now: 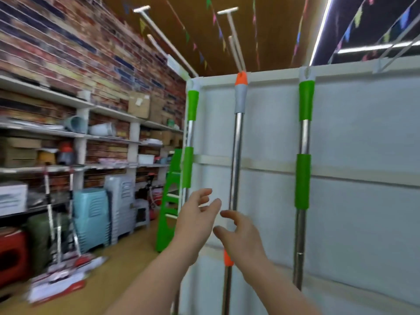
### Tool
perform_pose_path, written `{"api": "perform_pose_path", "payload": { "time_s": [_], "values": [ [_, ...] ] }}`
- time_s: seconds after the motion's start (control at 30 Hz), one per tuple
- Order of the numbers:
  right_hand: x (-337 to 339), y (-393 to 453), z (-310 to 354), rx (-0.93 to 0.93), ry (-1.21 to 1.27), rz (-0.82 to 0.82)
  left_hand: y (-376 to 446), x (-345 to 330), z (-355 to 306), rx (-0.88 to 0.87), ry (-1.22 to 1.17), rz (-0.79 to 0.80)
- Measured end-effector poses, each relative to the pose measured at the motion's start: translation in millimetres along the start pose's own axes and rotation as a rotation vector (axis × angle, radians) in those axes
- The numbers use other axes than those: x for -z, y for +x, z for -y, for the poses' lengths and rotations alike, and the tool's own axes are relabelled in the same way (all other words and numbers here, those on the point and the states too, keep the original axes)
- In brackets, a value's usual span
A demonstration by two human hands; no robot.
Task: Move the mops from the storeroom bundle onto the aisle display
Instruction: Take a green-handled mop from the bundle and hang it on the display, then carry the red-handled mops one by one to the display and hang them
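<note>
- Three mops hang upright against the white display panel [341,133], handle tops caught at its upper rail: a green-grip mop [190,123] at the left corner, an orange-capped mop [236,142] in the middle, and a second green-grip mop [303,137] to the right.
- My left hand [195,214] and right hand [241,235] are raised in front of the orange-capped mop's steel shaft. Both are empty, fingers loosely spread; neither closes on the shaft, though the right fingertips sit very near it.
- Handling, as I judge it: the shafts are thin polished metal tube, so stiff, fairly light and slippery on bare steel. I would take hold at the foam or plastic sleeves, or at the orange collar [228,258] low on the middle shaft, where a palm will not slide.
- The length makes them top-heavy to swing; a two-handed hold, spaced apart, seems prudent.
- Not visible: all three mop heads, cut off below the frame edge; the exact hook fitting at the rail is small and unclear.
- The left shelving [68,133] and floor goods are motion-blurred; red-and-white packaged items [61,278] lie there, and I cannot confirm they are the bundle.
</note>
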State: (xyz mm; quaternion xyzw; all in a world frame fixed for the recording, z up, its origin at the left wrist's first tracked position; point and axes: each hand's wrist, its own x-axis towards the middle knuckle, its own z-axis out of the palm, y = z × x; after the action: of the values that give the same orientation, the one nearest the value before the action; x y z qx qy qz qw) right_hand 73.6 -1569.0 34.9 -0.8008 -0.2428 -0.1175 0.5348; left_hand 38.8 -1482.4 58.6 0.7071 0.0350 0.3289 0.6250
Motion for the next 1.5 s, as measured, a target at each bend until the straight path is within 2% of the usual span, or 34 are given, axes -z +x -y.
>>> {"api": "perform_pose_path", "payload": {
  "time_s": [0.17,0.3,0.53,0.87,1.07,1.5],
  "values": [
    [-84,-31,31,-0.009,0.055,0.099,-12,97,27,0.040,0.093,-0.090],
    [-178,-59,57,-0.042,0.101,0.173,-26,197,53,0.101,0.179,-0.168],
    [-331,-108,105,-0.134,0.277,0.407,-48,360,96,0.263,0.209,-0.307],
    [-476,-92,117,-0.226,0.292,0.539,-33,491,154,0.333,0.276,-0.493],
    [-567,-24,103,-0.242,0.377,0.565,46,539,199,0.352,0.308,-0.511],
    [-759,206,78,-0.246,0.409,0.590,305,648,305,0.362,0.307,-0.542]
  ]
}}
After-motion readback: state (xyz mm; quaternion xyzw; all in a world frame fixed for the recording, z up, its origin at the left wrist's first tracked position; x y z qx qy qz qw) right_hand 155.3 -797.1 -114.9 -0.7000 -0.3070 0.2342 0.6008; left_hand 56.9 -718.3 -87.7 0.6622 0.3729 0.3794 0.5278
